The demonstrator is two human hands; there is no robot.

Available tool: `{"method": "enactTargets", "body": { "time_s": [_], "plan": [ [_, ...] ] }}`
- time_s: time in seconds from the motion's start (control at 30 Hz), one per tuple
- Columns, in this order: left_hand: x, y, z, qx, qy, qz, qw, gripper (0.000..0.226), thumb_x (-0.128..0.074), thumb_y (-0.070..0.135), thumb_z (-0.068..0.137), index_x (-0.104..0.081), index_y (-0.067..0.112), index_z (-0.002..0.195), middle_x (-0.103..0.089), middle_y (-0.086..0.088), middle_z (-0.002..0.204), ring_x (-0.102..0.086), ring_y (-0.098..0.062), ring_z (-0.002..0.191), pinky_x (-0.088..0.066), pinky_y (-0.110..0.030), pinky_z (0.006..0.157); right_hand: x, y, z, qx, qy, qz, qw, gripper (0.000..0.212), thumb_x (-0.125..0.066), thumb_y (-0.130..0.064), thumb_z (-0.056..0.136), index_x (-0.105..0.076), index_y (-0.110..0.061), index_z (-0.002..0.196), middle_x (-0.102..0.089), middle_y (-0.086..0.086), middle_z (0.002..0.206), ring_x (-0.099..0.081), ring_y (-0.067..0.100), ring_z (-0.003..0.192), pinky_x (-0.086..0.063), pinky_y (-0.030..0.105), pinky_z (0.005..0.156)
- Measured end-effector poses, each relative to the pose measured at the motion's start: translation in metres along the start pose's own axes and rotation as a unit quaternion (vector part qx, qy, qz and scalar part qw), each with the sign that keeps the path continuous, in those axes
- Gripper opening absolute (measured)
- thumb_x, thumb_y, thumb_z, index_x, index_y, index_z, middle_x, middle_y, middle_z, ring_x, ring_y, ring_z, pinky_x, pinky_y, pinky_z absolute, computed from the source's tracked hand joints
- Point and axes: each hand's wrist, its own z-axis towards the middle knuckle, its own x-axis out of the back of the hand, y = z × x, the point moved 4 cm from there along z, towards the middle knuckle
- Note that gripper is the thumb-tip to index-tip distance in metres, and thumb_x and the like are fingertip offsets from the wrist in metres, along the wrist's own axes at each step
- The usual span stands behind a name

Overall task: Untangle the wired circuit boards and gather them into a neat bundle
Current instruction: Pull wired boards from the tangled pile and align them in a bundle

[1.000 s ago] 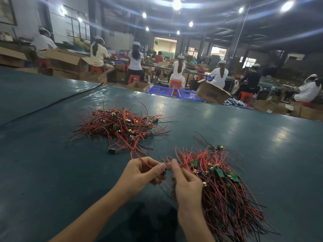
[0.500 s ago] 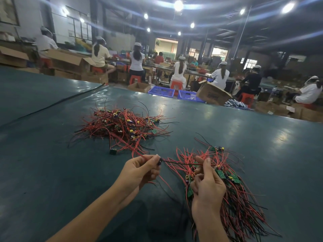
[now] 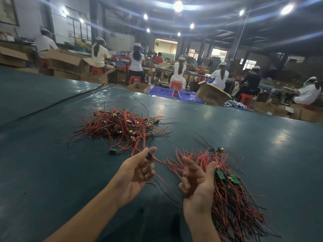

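Hands [image 3: 136, 173] now apart, right [image 3: 197, 187] unclenched

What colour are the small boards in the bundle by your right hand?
Green, seen in the head view: boards in the bundle.

You are working on a bench [image 3: 244, 137] whose dark teal covering is looking smooth and half-glossy, throwing back the ceiling lights in soft patches. The tangled wires [image 3: 122, 124] are showing smooth red and black plastic insulation. The small circuit boards [image 3: 220, 174] are looking matt green. Behind, cardboard boxes [image 3: 212, 93] are looking dull brown, and crates [image 3: 160, 92] shiny blue plastic.
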Motion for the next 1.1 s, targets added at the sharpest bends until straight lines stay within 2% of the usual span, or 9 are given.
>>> {"method": "enactTargets", "body": {
  "time_s": [0.17,0.27,0.43,0.57,0.67,0.77,0.87,1.0,1.1],
  "plan": [
    [-0.004,-0.008,0.002,0.033,0.003,0.020,0.999,0.044,-0.064,0.032,0.075,-0.057,0.012,0.112,-0.052,0.000,0.054,-0.046,-0.011,0.040,-0.045,-0.022,0.041,-0.013,0.017,-0.006,-0.028,-0.049,-0.151,0.987,0.050,-0.055,-0.056,0.078,-0.079,-0.013,0.080,-0.047,-0.002,0.052,-0.031,0.006,0.040,-0.023,0.018,0.039],
    [-0.003,-0.014,0.003,0.054,-0.030,0.064,0.996,0.050,-0.057,0.026,0.080,-0.051,0.013,0.128,-0.049,0.000,0.051,-0.044,-0.012,0.041,-0.041,-0.023,0.044,-0.021,0.020,-0.010,0.005,-0.084,-0.194,0.977,0.039,-0.063,-0.043,0.081,-0.077,-0.007,0.075,-0.051,0.019,0.057,-0.048,0.018,0.054,-0.041,0.026,0.055],
    [-0.005,-0.018,0.003,0.068,-0.043,0.076,0.994,0.045,-0.052,0.022,0.085,-0.050,0.014,0.129,-0.048,-0.001,0.045,-0.044,-0.011,0.035,-0.041,-0.020,0.039,-0.020,0.020,-0.012,-0.011,-0.066,-0.176,0.982,0.027,-0.068,-0.041,0.072,-0.073,-0.020,0.056,-0.055,-0.009,0.047,-0.048,0.001,0.043,-0.039,0.015,0.046],
    [-0.002,-0.022,-0.003,0.064,-0.038,0.043,0.996,0.029,-0.045,0.008,0.095,-0.057,0.013,0.121,-0.063,-0.007,0.065,-0.056,-0.013,0.049,-0.051,-0.023,0.050,-0.017,0.021,-0.012,-0.023,-0.020,-0.141,0.990,0.030,-0.068,-0.044,0.073,-0.078,-0.017,0.067,-0.058,-0.004,0.053,-0.049,0.007,0.046,-0.042,0.022,0.048],
    [-0.001,-0.033,-0.004,0.016,-0.033,0.177,0.983,0.029,-0.060,-0.001,0.086,-0.056,0.007,0.113,-0.066,-0.007,0.071,-0.056,-0.015,0.052,-0.048,-0.024,0.052,-0.016,0.018,-0.013,-0.003,-0.009,-0.129,0.992,0.026,-0.066,-0.041,0.075,-0.080,-0.019,0.076,-0.064,-0.002,0.055,-0.058,0.009,0.049,-0.051,0.027,0.054],
    [-0.007,-0.034,-0.011,-0.025,-0.102,0.289,0.951,0.012,-0.070,0.025,0.074,-0.066,0.019,0.084,-0.061,-0.002,0.066,-0.056,-0.015,0.058,-0.046,-0.025,0.057,-0.018,0.014,-0.014,0.020,-0.032,-0.130,0.991,0.019,-0.065,-0.032,0.078,-0.081,-0.020,0.082,-0.076,0.006,0.077,-0.073,0.018,0.071,-0.060,0.026,0.064],
    [-0.013,-0.025,-0.015,-0.075,-0.110,0.269,0.954,0.024,-0.066,0.042,0.083,-0.066,0.020,0.073,-0.057,-0.004,0.065,-0.052,-0.015,0.057,-0.045,-0.024,0.056,-0.022,0.012,-0.015,0.016,-0.060,-0.137,0.989,0.018,-0.065,-0.027,0.081,-0.081,-0.018,0.082,-0.077,0.009,0.084,-0.074,0.019,0.080,-0.059,0.025,0.070],
    [-0.017,-0.015,-0.015,-0.163,-0.062,0.279,0.944,0.042,-0.058,0.039,0.090,-0.063,0.006,0.064,-0.051,-0.006,0.054,-0.046,-0.014,0.049,-0.040,-0.026,0.053,-0.025,0.014,-0.015,0.001,-0.060,-0.141,0.988,0.022,-0.064,-0.030,0.081,-0.081,-0.017,0.077,-0.074,0.011,0.075,-0.069,0.018,0.069,-0.057,0.026,0.064],
    [-0.020,-0.013,-0.017,-0.184,-0.073,0.315,0.928,0.040,-0.061,0.033,0.087,-0.058,0.007,0.056,-0.051,-0.004,0.051,-0.047,-0.014,0.050,-0.040,-0.023,0.054,-0.016,0.009,-0.007,-0.037,-0.021,-0.097,0.994,0.029,-0.064,-0.037,0.080,-0.080,-0.014,0.086,-0.053,0.000,0.057,-0.045,0.009,0.046,-0.040,0.021,0.044]
  ]
}}
